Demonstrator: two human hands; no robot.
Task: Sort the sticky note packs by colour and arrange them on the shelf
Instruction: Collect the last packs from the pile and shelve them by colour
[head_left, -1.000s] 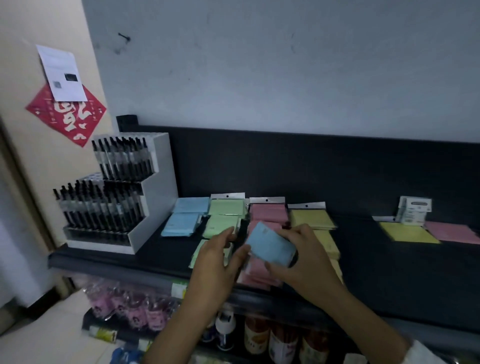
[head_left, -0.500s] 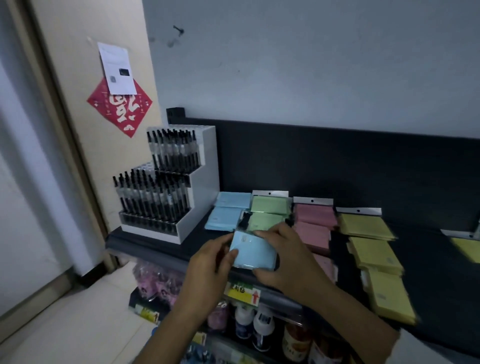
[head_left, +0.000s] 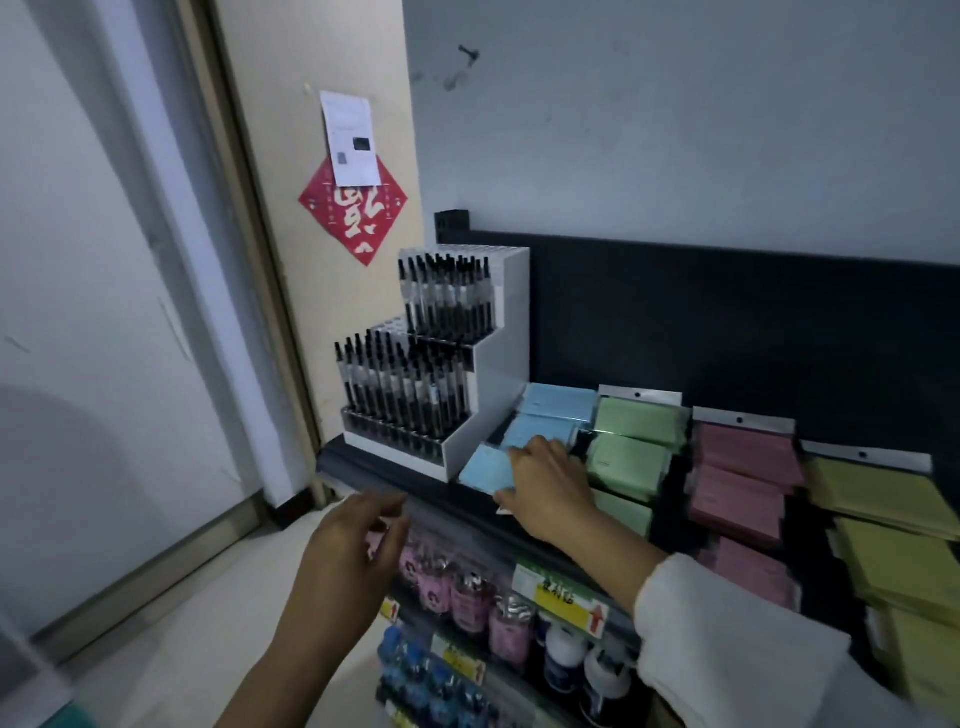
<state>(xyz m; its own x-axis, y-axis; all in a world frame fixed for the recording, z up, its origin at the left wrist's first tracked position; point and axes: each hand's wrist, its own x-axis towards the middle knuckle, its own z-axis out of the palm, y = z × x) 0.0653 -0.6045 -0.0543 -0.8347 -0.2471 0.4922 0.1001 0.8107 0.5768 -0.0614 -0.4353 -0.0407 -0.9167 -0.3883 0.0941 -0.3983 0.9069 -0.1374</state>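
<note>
Placement of a blue pack looks to be the step in hand. The right hand grips the pack by its right side, fingers curved over the top and thumb at the near edge, and holds it low at the front of the shelf, just beside the white pen display. Whether the pack already lies flat on the shelf or is a touch above it, I cannot tell.

That spot makes sense: two more blue packs sit directly behind it, so this one extends the blue column toward the front edge. To its right run a column of green packs, then pink packs, then yellow packs, each colour in its own front-to-back row.

The left hand hangs in front of the shelf edge with relaxed, loosely spread fingers, holding nothing and touching nothing. It seems kept out of the way, ready for whatever needs handling afterwards.

The risk, as I judge it, is the pack ending up skewed, since its corner angles toward the pen display rather than squaring with the column.
</note>
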